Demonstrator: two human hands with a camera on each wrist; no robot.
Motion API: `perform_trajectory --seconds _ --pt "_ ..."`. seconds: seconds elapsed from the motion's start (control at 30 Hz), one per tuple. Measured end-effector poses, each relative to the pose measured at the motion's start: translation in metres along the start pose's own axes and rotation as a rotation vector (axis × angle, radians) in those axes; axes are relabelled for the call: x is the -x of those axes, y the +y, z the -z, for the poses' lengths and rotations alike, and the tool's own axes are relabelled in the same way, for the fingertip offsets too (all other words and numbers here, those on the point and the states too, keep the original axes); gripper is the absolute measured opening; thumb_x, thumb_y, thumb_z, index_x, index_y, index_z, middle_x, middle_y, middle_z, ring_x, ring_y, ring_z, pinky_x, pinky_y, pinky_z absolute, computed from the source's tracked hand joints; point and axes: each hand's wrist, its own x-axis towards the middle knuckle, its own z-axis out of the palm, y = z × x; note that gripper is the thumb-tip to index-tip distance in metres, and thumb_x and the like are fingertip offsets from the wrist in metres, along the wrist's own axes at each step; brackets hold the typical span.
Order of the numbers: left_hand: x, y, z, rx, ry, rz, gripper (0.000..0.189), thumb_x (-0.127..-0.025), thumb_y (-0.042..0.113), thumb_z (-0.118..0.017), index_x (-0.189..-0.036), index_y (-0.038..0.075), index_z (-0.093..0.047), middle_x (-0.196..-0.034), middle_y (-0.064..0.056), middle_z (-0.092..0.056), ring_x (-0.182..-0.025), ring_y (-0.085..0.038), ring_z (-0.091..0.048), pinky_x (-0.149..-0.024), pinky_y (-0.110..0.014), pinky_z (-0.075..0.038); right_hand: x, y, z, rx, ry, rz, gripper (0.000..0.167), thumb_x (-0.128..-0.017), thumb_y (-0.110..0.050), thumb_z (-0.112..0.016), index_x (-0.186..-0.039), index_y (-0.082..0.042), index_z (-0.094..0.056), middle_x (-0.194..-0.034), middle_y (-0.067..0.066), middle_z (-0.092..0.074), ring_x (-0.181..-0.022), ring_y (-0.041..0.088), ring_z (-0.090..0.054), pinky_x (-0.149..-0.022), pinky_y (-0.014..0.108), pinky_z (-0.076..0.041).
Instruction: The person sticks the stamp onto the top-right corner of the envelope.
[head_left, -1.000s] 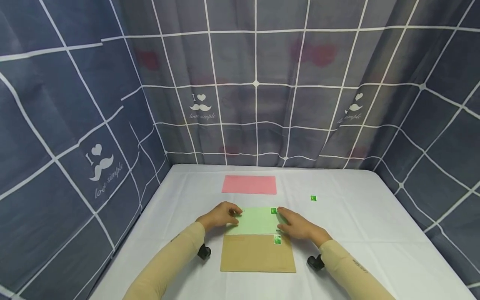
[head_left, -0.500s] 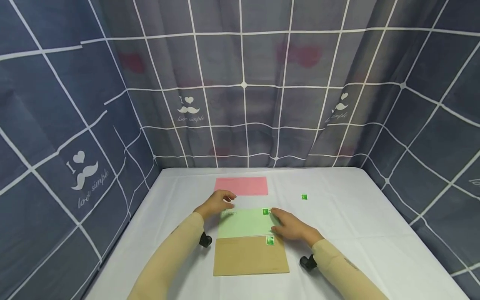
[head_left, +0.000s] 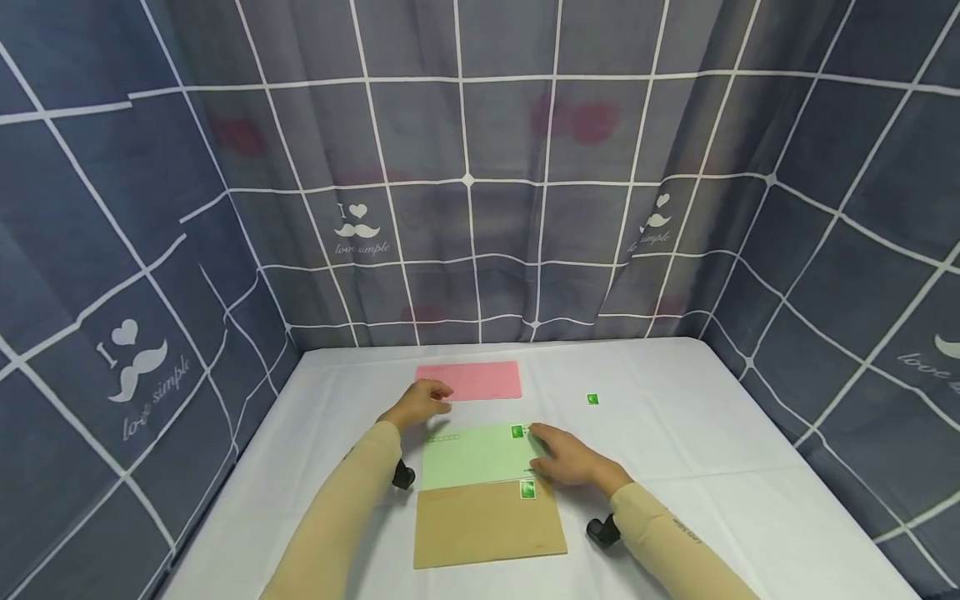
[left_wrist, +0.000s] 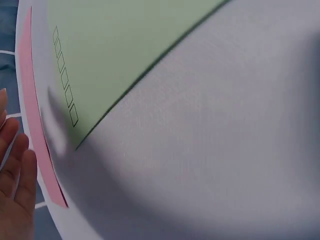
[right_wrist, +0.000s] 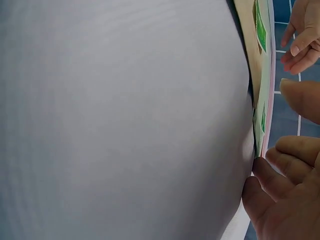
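Note:
A light green envelope (head_left: 476,457) with a green stamp (head_left: 517,431) in its upper right corner lies on the white table. Its lower side meets a brown envelope (head_left: 487,527), which bears its own green stamp (head_left: 528,489). My right hand (head_left: 572,456) rests at the right edge of the green envelope, fingers extended. Holding nothing, my left hand (head_left: 417,403) hovers above the table by the lower left corner of a pink envelope (head_left: 472,381). In the left wrist view the fingers (left_wrist: 25,182) are loosely extended, apart from the green envelope's corner.
One loose green stamp (head_left: 592,399) lies on the white tablecloth (head_left: 675,433), right of the pink envelope. Dark gridded curtains (head_left: 420,217) hang behind the table and along both sides. A small black wrist camera (head_left: 603,532) sits under the right forearm.
My left hand has left the green envelope's upper left corner and moved away toward the pink envelope. The right hand has stayed at the green envelope's right edge. The head view has turned slightly right.

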Motion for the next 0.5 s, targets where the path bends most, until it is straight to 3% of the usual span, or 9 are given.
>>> perform_trajectory --seconds 0.23,0.37,0.5 --pt "-0.005 -0.015 -0.002 0.025 0.051 0.039 0.035 -0.088 0.002 -0.072 -0.122 -0.002 -0.067 -0.126 -0.019 -0.068 -0.125 -0.039 -0.059 -0.109 -0.049 -0.047 -0.003 -0.001 -0.002 0.015 -0.008 -0.002 0.063 -0.095 -0.018 -0.064 -0.147 0.009 -0.039 -0.153 0.025 -0.043 -0.144 0.040 -0.040 -0.120 0.052 -0.032" --pt "-0.011 -0.018 -0.004 0.001 0.050 0.016 0.035 -0.088 0.000 -0.071 -0.122 -0.004 -0.067 -0.125 -0.021 -0.067 -0.121 -0.039 -0.062 -0.107 -0.049 -0.049 -0.003 -0.002 0.001 0.010 0.001 -0.020 0.063 -0.094 -0.016 -0.065 -0.146 0.009 -0.041 -0.152 0.025 -0.044 -0.144 0.040 -0.040 -0.120 0.053 -0.033" --pt "-0.016 -0.020 -0.003 -0.045 0.066 0.017 0.036 -0.089 0.000 -0.069 -0.125 -0.003 -0.066 -0.137 -0.022 -0.061 -0.121 -0.038 -0.061 -0.107 -0.049 -0.049 -0.004 -0.002 0.000 0.011 -0.006 -0.032 0.063 -0.095 -0.018 -0.065 -0.147 0.008 -0.040 -0.153 0.024 -0.044 -0.144 0.040 -0.040 -0.120 0.053 -0.032"
